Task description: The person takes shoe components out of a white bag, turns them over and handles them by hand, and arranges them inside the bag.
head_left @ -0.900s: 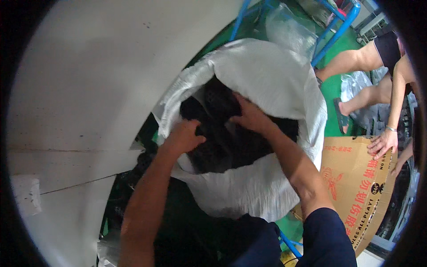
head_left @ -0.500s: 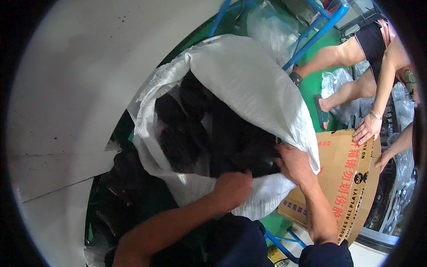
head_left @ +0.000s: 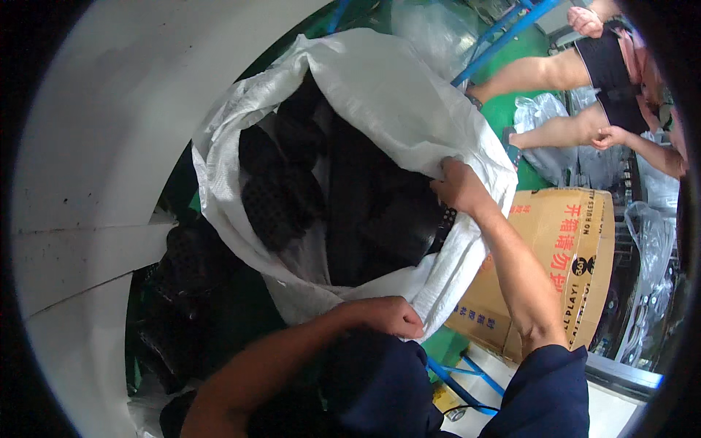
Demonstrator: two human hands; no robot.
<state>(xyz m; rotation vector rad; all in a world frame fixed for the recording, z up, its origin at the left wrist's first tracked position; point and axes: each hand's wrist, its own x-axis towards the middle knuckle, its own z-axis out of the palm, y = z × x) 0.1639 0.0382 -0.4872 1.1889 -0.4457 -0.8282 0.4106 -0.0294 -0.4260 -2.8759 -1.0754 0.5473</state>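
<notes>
A large white woven sack (head_left: 394, 95) stands with its mouth wide open in front of me. Inside lie several dark items (head_left: 281, 204), some with a bumpy or dotted surface, and a smooth black piece (head_left: 380, 226) on the right; I cannot make out their kind. My right hand (head_left: 461, 188) is closed on the sack's rim at the right, fingers curled over the inner edge. Along the near rim, my left hand (head_left: 394, 317) forms a fist against the sack's edge, gripping the white material.
Right of the sack is a brown cardboard box (head_left: 540, 270). A person (head_left: 555, 69) in dark shorts stands beyond it, near clear plastic bags (head_left: 544, 124). A blue metal frame (head_left: 504, 40) rises behind the sack. More dark items (head_left: 190, 263) lie at the left, beside a pale panel (head_left: 87, 160).
My hands have moved apart: the right up along the sack's rim, the left down to the near rim. The other person's hands have left the cardboard box.
</notes>
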